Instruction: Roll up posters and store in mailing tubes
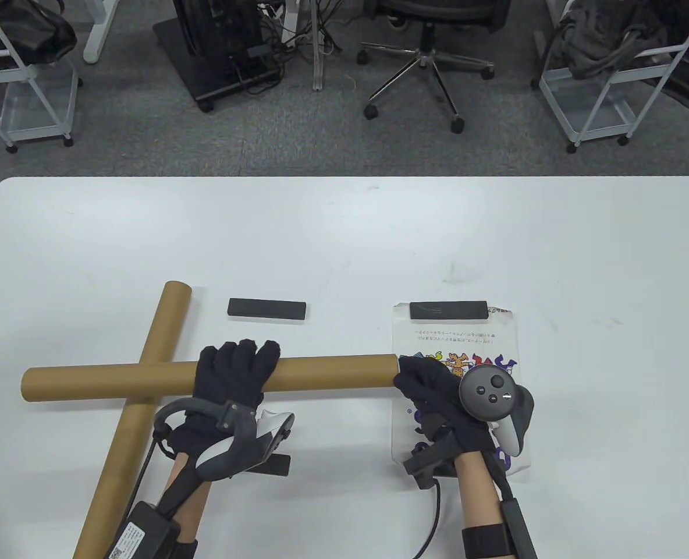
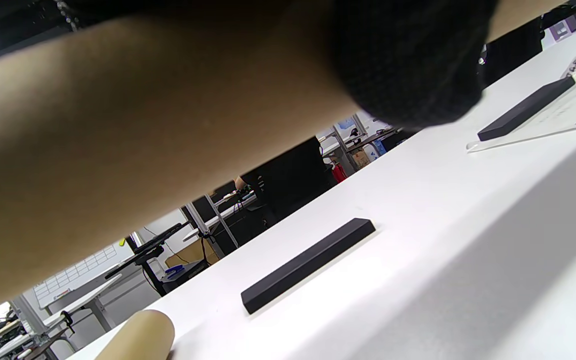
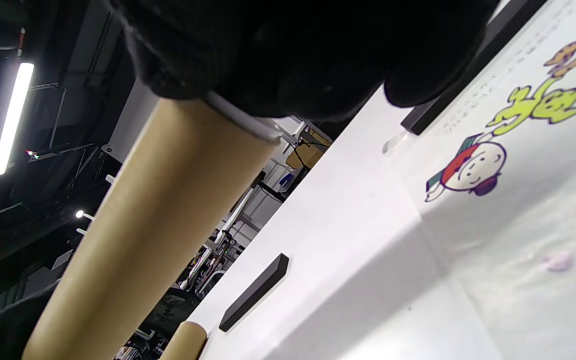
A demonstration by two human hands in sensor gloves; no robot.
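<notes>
A long brown mailing tube (image 1: 321,372) lies left to right and is held just above the table. My left hand (image 1: 240,367) grips it around the middle, fingers over the top. My right hand (image 1: 417,381) grips its right end and covers the opening. In the right wrist view the tube (image 3: 143,235) runs up to my fingers (image 3: 293,55), with a thin white rim (image 3: 243,120) at its end. A colourful poster (image 1: 455,343) lies flat under my right hand. In the left wrist view the tube (image 2: 143,125) fills the top, with my gloved fingers (image 2: 408,60) around it.
A second brown tube (image 1: 146,372) lies diagonally under the held one. A black weight bar (image 1: 448,310) pins the poster's far edge. Another bar (image 1: 267,308) lies on the bare table, and a third (image 1: 277,466) lies by my left wrist.
</notes>
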